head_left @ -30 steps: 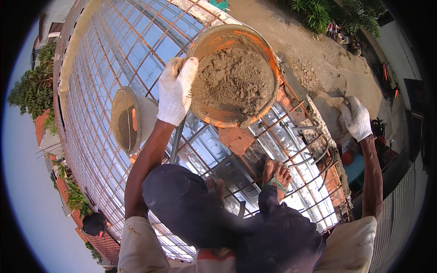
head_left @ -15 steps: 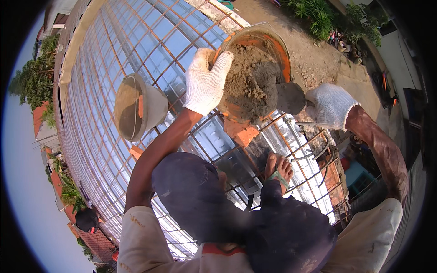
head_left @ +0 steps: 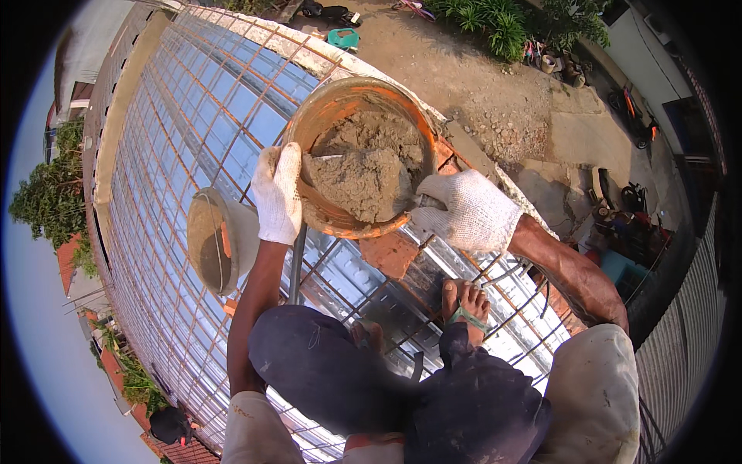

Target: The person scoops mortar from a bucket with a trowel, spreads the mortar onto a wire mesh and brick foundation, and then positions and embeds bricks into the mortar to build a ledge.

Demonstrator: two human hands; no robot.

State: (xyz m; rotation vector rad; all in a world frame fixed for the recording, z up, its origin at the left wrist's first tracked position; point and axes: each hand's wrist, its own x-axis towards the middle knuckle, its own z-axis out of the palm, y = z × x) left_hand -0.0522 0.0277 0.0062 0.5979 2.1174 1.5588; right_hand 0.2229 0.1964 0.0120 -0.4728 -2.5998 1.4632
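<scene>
Wears a white knitted glove (head_left: pixel 280 205) on the left hand (head_left: pixel 277 185) and a matching one on the right hand (head_left: pixel 468 210). Shows bare forearms (head_left: pixel 576 267) behind each grip, then loose off-white sleeves (head_left: pixel 255 433), spotted with brownish stains. Includes dark navy trousers (head_left: pixel 317 363), lightly scuffed, between the grips and the body, plus a reddish band (head_left: pixel 373 442) between the sleeves and a green foot strap (head_left: pixel 469 317) just nearer the body than the right-hand grip.

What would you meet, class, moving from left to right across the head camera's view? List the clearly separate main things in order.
Leafy tree → grey bucket → gloved left hand → orange-lined bucket → gloved right hand → corrugated grey sheeting.
</scene>
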